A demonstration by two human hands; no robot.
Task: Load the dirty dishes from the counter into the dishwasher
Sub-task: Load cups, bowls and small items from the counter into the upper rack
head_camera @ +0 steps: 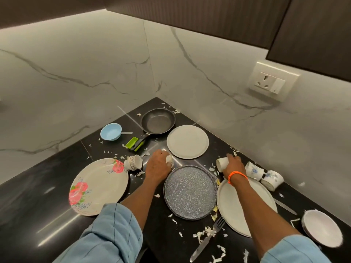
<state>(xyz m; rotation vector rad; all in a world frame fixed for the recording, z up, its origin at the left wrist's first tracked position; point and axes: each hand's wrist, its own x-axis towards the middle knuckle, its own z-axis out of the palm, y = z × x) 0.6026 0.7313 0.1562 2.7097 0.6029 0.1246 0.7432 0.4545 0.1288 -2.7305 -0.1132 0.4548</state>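
Dirty dishes cover a black corner counter (34, 186). My left hand (156, 166) grips a small white cup (169, 160) just above the speckled grey plate (190, 192). My right hand (234, 165) holds a plain white cup (221, 164) lying on its side. A patterned cup (133, 162) lies tipped to the left of my left hand. Two blue-flowered cups (253, 170) (272, 179) lie to the right of my right hand. A floral plate (98, 186) sits at left, a white plate (187, 141) behind, another white plate (228, 202) under my right forearm.
A black frying pan (158, 121) with a green-tipped handle sits in the corner, a blue bowl (111, 131) with a spoon (126, 133) to its left. A fork (206, 239), a knife (284, 206) and a white bowl (322, 227) lie at front right. Food scraps are scattered about. A wall socket (269, 81) is on the right wall.
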